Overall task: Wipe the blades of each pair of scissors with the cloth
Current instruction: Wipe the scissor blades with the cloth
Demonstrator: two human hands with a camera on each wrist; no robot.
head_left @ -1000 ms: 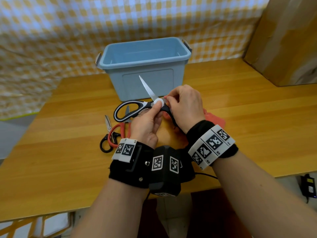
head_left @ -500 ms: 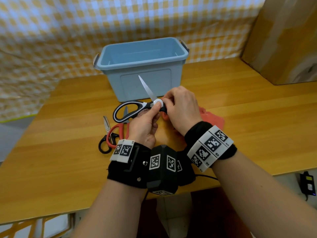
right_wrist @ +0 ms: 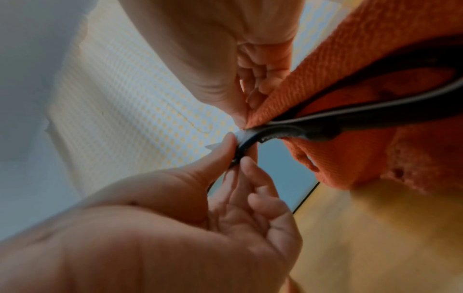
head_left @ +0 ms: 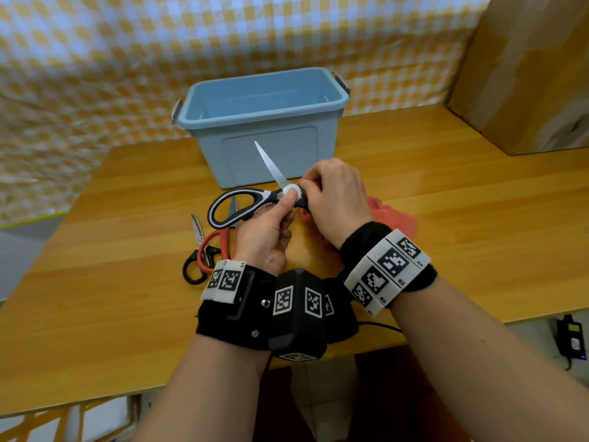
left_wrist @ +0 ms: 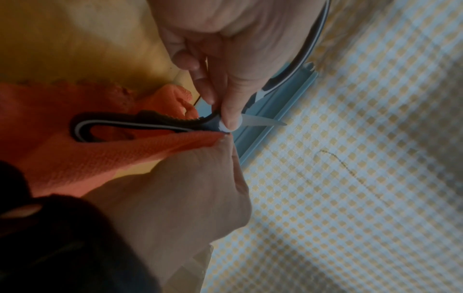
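Observation:
I hold the large black-and-white scissors (head_left: pixel 239 205) spread open above the table. My left hand (head_left: pixel 288 202) pinches them at the white pivot, thumb on top, also seen in the left wrist view (left_wrist: pixel 230 119). One bare blade (head_left: pixel 271 167) points up toward the bin. My right hand (head_left: pixel 307 193) grips the orange cloth (head_left: pixel 395 215) against the scissors right beside the pivot. The second blade is hidden under that hand and the cloth (right_wrist: pixel 350 59). One handle loop (left_wrist: pixel 85 128) lies against the cloth (left_wrist: pixel 75 158).
A blue plastic bin (head_left: pixel 264 122) stands just behind the hands. Red-handled scissors (head_left: pixel 220 240) and small black-handled scissors (head_left: pixel 194 263) lie on the wooden table (head_left: pixel 111 282) to the left. A brown cardboard box (head_left: pixel 526 74) fills the back right corner.
Both grips are unchanged. The hands and the scissors have shifted slightly left in the view, and the right fingers sit a little closer to the pivot.

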